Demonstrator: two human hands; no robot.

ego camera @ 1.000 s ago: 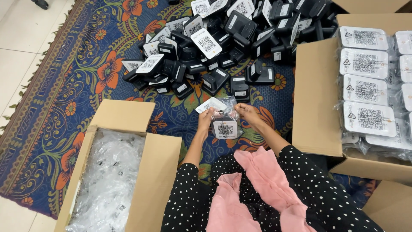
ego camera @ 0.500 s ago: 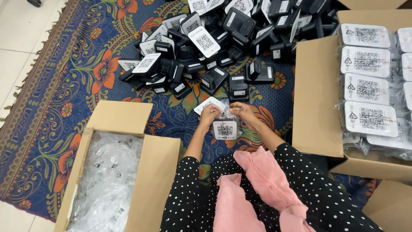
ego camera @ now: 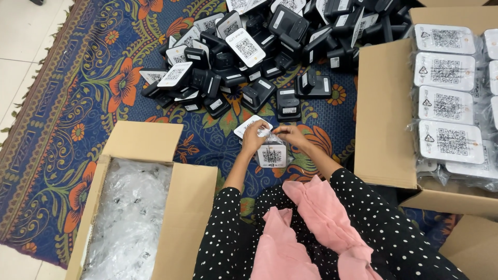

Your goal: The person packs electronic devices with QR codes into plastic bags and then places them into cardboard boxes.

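Note:
My left hand (ego camera: 253,137) and my right hand (ego camera: 289,136) meet over a small black device in a clear plastic bag (ego camera: 272,154), held upright in front of my lap. Both hands pinch the bag's top edge. A white-labelled device (ego camera: 246,126) lies on the carpet just behind my left hand. Beyond them a pile of black devices with white code labels (ego camera: 259,57) covers the blue floral carpet (ego camera: 93,103).
An open cardboard box of clear plastic bags (ego camera: 127,223) stands at my left. At my right an open cardboard box (ego camera: 384,114) holds several bagged devices (ego camera: 448,103) in rows. A pink scarf (ego camera: 306,228) lies on my lap. Pale floor tiles (ego camera: 21,57) lie far left.
Both hands have drawn a little closer together at the top of the bag. The bagged device stays in the same spot before my lap.

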